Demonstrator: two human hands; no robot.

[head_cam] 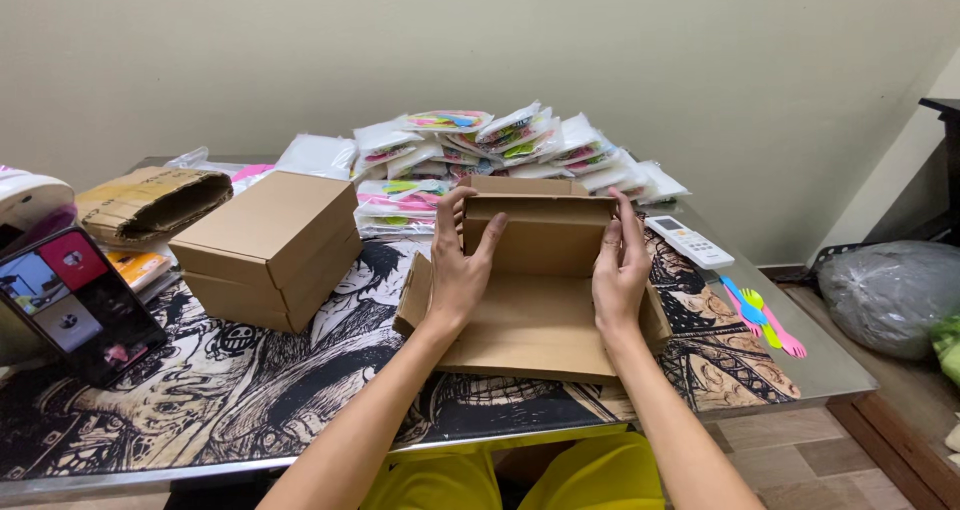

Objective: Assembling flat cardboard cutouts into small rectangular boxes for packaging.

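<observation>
Both hands, left (pixel 462 270) and right (pixel 618 268), gripped the carton (pixel 538 315), folding its far wall upright. Next, the side flaps beside each palm likely needed tucking in.

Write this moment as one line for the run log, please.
left hand: holds cardboard box wall | right hand: holds same wall | box: open, on table

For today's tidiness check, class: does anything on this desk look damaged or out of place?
Yes. The open carton at the back left is crushed and lies on its side, unlike the two neat closed boxes beside it.
</observation>
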